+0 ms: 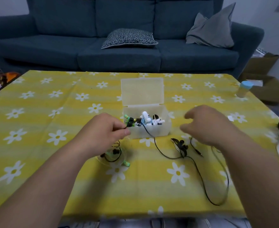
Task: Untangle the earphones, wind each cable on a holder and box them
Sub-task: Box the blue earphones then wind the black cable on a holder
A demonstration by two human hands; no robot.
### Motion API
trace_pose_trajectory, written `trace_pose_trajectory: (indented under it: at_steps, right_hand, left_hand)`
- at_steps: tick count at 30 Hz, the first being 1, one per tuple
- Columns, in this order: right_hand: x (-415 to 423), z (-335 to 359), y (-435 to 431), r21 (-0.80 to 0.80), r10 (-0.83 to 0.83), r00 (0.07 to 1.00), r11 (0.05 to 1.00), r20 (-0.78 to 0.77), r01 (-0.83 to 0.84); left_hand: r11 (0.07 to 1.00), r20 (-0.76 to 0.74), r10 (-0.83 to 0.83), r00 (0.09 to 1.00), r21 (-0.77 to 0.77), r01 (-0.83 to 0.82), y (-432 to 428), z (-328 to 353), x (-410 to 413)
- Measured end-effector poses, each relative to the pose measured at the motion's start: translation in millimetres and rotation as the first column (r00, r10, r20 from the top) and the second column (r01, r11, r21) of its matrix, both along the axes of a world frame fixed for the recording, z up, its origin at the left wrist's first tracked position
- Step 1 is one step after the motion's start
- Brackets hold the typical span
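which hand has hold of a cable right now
The left hand, pinching a thin black cable beside the box's left end; the blurred right hand hovers, apparently holding nothing.

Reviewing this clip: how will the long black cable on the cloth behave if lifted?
The cable lies in loose curves, so it is probably floppy and would trail. It looks thin, so likely light. It seems to run up into the box, so pulling might drag other things out.
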State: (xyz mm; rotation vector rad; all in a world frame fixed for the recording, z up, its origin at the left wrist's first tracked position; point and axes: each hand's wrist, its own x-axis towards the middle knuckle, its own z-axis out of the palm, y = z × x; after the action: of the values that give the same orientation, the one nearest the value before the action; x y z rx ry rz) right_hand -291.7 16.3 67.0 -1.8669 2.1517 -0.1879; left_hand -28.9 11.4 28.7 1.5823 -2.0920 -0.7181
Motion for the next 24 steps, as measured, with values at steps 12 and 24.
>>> trace_pose_trajectory:
  at_steps: [12, 24]
  right_hand:
    - [55.5, 16.7, 10.4, -0.188, 0.169, 0.437, 0.982, 0.883, 0.001]
    - [13.7, 42.3, 5.5, -0.052, 0.063, -0.02, 0.932, 0.998, 0.36]
  left_hand:
    - [0.997, -0.024, 0.017, 1.0, 0.079, -0.015, 5.0, -1.2, -7.5]
    - [0.985, -0.005, 0.122, 0.992, 0.123, -0.121, 2.7, -1.8, 4.0]
